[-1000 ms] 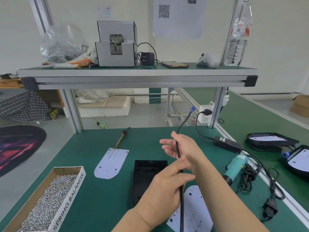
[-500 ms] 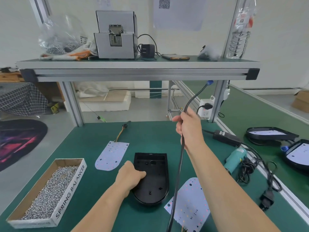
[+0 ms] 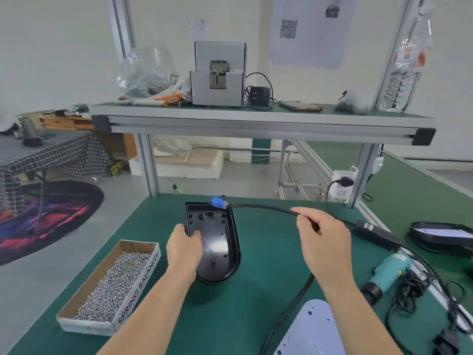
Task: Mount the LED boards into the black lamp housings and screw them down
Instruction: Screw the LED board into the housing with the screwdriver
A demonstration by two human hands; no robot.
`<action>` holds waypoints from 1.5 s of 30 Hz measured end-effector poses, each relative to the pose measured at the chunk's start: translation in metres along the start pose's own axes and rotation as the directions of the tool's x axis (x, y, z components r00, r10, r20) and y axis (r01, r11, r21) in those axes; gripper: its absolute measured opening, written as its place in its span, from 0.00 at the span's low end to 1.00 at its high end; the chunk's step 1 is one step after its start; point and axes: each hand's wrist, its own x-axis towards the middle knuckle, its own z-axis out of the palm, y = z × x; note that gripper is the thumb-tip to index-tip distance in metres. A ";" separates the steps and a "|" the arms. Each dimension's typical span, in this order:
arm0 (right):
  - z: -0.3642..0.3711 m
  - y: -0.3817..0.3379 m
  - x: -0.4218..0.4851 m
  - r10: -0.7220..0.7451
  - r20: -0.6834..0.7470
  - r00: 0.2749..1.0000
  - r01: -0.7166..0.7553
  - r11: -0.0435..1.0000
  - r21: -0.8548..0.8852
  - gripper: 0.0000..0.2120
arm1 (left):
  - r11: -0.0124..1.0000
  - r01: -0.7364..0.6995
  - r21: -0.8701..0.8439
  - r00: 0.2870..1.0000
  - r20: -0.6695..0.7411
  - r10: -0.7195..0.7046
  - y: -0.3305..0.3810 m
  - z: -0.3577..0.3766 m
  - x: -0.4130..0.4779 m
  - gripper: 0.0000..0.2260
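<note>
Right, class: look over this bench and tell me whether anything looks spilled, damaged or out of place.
Nothing spilled or broken: the screws sit inside their box. The only untidy spot is the black cords, tangled beside the teal tool at the right edge of the bench.

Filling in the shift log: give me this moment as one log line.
left hand: grips black housing | right hand: pinches black cable, blue connector at housing's far rim | LED board: on mat, unmounted

The left hand grips the left wall of the black lamp housing, which lies open side up on the green table. The right hand pinches a black cable, holding its blue connector over the housing's far rim. An LED board lies near the front edge.
</note>
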 end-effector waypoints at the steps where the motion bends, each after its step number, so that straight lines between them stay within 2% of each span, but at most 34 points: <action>1: 0.000 -0.003 -0.002 -0.063 -0.012 0.998 0.062 0.995 -0.079 0.13 | 1.000 0.006 0.006 1.000 -0.008 -0.006 0.002 -0.004 0.002 0.11; 3: 0.003 -0.008 -0.004 -0.185 -0.022 0.983 0.176 0.960 -0.216 0.12 | 1.000 -0.009 0.023 1.000 -0.030 0.009 0.004 -0.010 0.004 0.10; 5: 0.009 -0.010 -0.004 -0.256 -0.022 0.967 0.240 0.930 -0.278 0.12 | 0.998 -0.032 0.045 0.999 -0.039 0.034 0.006 -0.013 0.004 0.09; 8: 0.018 -0.012 -0.001 -0.291 -0.025 0.956 0.272 0.920 -0.280 0.11 | 0.991 -0.115 0.071 0.992 -0.038 0.118 0.006 -0.013 0.001 0.04; 12: 0.028 -0.015 0.011 -0.332 -0.020 0.943 0.313 0.906 -0.284 0.11 | 0.966 -0.215 0.142 0.972 -0.068 0.226 0.011 -0.013 -0.002 0.04; 15: 0.032 -0.025 0.025 -0.426 -0.035 0.904 0.394 0.862 -0.320 0.11 | 0.944 -0.271 0.187 0.955 -0.070 0.288 0.017 -0.017 -0.004 0.01; 18: 0.034 -0.041 0.043 -0.568 -0.015 0.823 0.520 0.763 -0.385 0.12 | 0.943 -0.286 0.173 0.942 -0.127 0.309 0.028 -0.020 -0.007 0.05; 21: 0.037 -0.060 0.059 -0.712 -0.005 0.702 0.659 0.651 -0.376 0.12 | 0.953 -0.276 0.125 0.939 -0.175 0.295 0.045 -0.023 -0.007 0.11; 25: 0.041 -0.082 0.068 -0.873 0.062 0.485 0.839 0.444 -0.314 0.13 | 0.970 -0.243 0.003 0.950 -0.203 0.238 0.067 -0.031 0.000 0.10; 28: 0.040 -0.089 0.068 -0.914 0.058 0.401 0.874 0.362 -0.325 0.16 | 0.965 -0.157 -0.208 0.977 -0.176 0.121 0.076 -0.038 0.008 0.06; 31: 0.038 -0.086 0.062 -0.922 0.029 0.387 0.873 0.356 -0.334 0.16 | 0.931 -0.081 -0.357 0.990 -0.139 0.032 0.074 -0.041 0.013 0.04; 33: 0.037 -0.083 0.058 -0.912 0.039 0.408 0.861 0.370 -0.349 0.16 | 0.921 -0.108 -0.375 0.983 -0.179 0.042 0.073 -0.042 0.012 0.03; 36: 0.037 -0.081 0.056 -0.859 0.083 0.505 0.807 0.436 -0.399 0.13 | 0.934 -0.271 -0.234 0.928 -0.320 0.189 0.068 -0.044 0.005 0.04; 39: 0.037 -0.080 0.057 -0.817 0.048 0.575 0.753 0.506 -0.420 0.12 | 0.917 -0.364 -0.163 0.889 -0.356 0.289 0.062 -0.043 0.002 0.02; 42: 0.038 -0.076 0.059 -0.818 -0.056 0.572 0.733 0.541 -0.412 0.13 | 0.906 -0.421 -0.027 0.855 -0.344 0.387 0.058 -0.039 -0.001 0.01; 45: 0.039 -0.071 0.061 -0.850 -0.125 0.511 0.772 0.518 -0.367 0.13 | 0.864 -0.490 0.114 0.819 -0.280 0.501 0.053 -0.034 -0.007 0.03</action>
